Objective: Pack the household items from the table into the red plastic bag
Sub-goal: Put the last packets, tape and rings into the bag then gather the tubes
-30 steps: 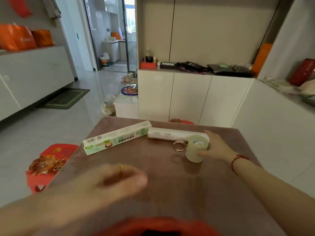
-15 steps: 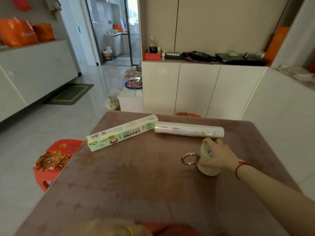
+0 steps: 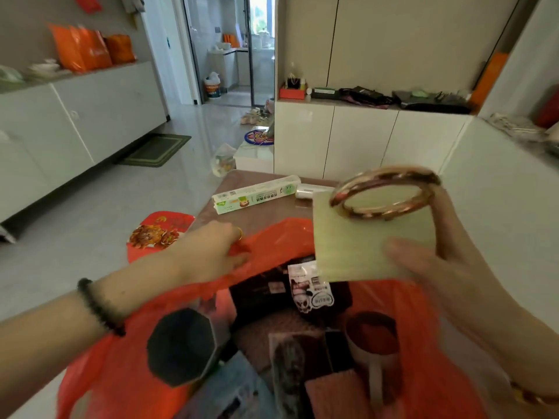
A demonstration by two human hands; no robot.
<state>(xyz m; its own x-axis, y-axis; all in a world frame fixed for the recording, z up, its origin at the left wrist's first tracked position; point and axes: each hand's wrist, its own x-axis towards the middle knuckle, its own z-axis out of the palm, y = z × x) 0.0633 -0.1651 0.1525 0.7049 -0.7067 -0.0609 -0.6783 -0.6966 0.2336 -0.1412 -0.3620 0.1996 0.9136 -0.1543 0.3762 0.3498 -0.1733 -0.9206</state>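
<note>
Far left: orange bags [image 3: 81,48] standing on a white sideboard [image 3: 90,110]; a red stool [image 3: 160,234] on the floor beside the table's left edge.

Next, the left hand [image 3: 211,252], with a bead bracelet [image 3: 99,306] at the wrist, reaches to the left rim of the red plastic bag [image 3: 281,237]; its fingers are curled and pinch that rim. The bag sits at the near end of the table [image 3: 266,219], directly below the camera, mouth wide open. Contents noted: a dark eight-sided container [image 3: 181,349]; a dark packet [image 3: 302,291] with a white label; a cup [image 3: 372,331] with a red inside; the remainder too blurred to identify.

Beyond the bag, at the table's far end: a green-and-white box [image 3: 257,196] lying flat; just right of it a film roll [image 3: 305,192], its right part hidden behind the tape.

The right hand [image 3: 447,267] is raised above the bag's mouth and grips a pale roll of tape [image 3: 363,252]; thumb on the near side, fingers wrapped behind. A copper-coloured ring [image 3: 387,214] rests against the roll's top, held in the same hand.

Behind, to the right: white cabinets [image 3: 363,140] with clutter on top.
</note>
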